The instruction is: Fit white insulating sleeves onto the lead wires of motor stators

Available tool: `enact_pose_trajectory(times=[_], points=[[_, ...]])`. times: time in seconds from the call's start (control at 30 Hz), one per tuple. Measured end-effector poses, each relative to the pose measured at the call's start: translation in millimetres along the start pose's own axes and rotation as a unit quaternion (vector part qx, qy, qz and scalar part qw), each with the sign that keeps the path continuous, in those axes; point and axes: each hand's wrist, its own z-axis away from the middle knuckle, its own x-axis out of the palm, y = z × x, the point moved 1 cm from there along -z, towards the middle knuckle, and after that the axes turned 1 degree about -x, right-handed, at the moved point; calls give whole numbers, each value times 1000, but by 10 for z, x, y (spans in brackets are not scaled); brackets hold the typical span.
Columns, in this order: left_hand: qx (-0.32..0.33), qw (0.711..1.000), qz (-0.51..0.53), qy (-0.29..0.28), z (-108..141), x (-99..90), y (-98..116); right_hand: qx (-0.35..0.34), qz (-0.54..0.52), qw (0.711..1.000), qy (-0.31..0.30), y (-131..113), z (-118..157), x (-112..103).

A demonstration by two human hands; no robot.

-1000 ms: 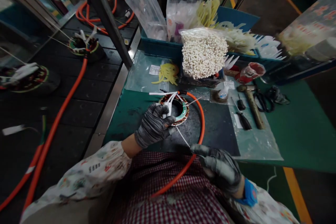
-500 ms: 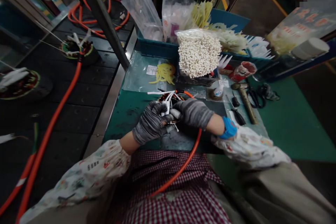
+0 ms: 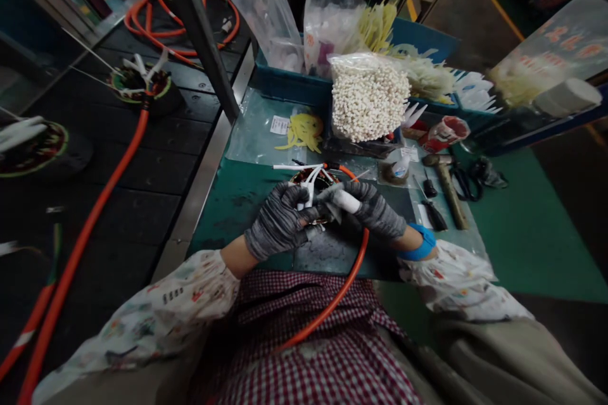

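Observation:
A wound motor stator (image 3: 297, 177) lies on the green bench, mostly hidden behind my gloved hands. White sleeved wires (image 3: 312, 174) fan out of it, and an orange cable (image 3: 361, 253) loops from its far side to my lap. My left hand (image 3: 278, 218) is closed, pinching the bundled white wires at the stator's near side. Close beside it, my right hand (image 3: 377, 210) is closed, with a short white cylindrical piece (image 3: 346, 201) at its thumb; whether this is held or covers the thumb, I cannot tell. A thin greyish strip shows between the hands.
Behind the stator stands a bag of white sticks (image 3: 370, 98), with yellow strips (image 3: 304, 131) to its left. A hammer (image 3: 451, 193), screwdriver (image 3: 434, 215) and scissors (image 3: 463, 183) lie to the right. Left of the metal post (image 3: 199, 31), more stators (image 3: 142, 85) sit on a dark roller surface.
My right hand has drawn slightly right and turned, so the white cylindrical piece shows more clearly. My left hand keeps its pinch on the wires. The whole view has shifted slightly.

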Motion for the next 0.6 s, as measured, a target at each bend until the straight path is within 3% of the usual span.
enact_pose_trajectory(times=[0.1,0.33,0.5,0.6], points=[[6,1000,5,10,7,-3,-3,-9,-21,999,-24,45,51,14],[9,999,-4,35,27,17,-17,-48,4,998,48,195,86,101],[-2,1000,-2,11,4,4,8,-155,73,985,-3,296,207,135],[-8,1000,7,11,-3,-5,25,-118,105,987,-3,356,316,204]])
